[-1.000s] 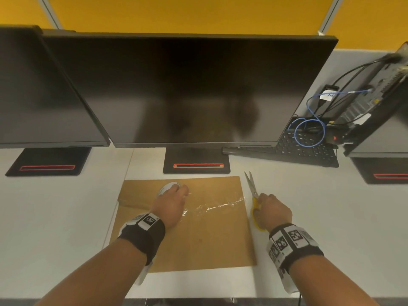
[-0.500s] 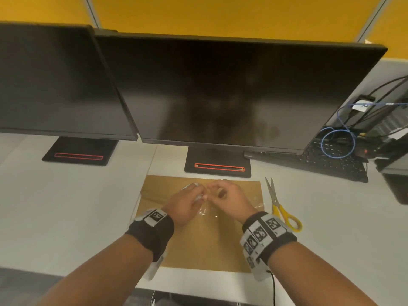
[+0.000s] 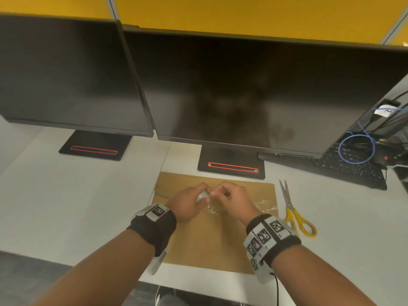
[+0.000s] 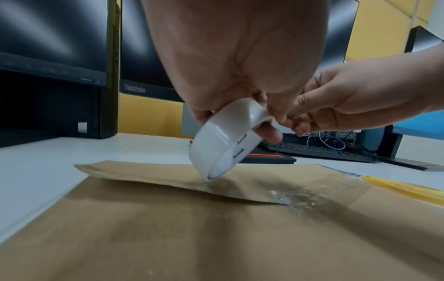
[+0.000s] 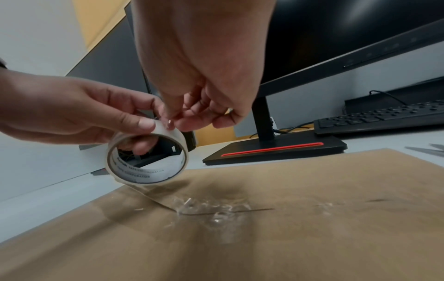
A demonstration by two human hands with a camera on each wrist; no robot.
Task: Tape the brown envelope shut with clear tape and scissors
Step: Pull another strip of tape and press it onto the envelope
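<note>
A brown envelope (image 3: 205, 239) lies flat on the white desk in front of the middle monitor stand. A crinkled strip of clear tape (image 5: 211, 209) is stuck across its flap seam. My left hand (image 3: 187, 202) grips the white tape roll (image 4: 223, 148) just above the envelope, thumb on the rim. A band of tape runs from the roll down to the envelope. My right hand (image 3: 229, 195) pinches at the top of the roll (image 5: 146, 155) with thumb and fingertips. The yellow-handled scissors (image 3: 293, 213) lie on the desk right of the envelope, untouched.
Two black monitors (image 3: 242, 89) on stands (image 3: 231, 164) stand close behind the envelope. A black keyboard (image 3: 344, 168) and blue cable (image 3: 355, 149) lie at the back right. The desk's front edge (image 3: 198, 283) is just below the envelope.
My right hand left the scissors on the desk and moved left to the tape roll. My left hand lifted the roll a little; both hands now meet at it.
</note>
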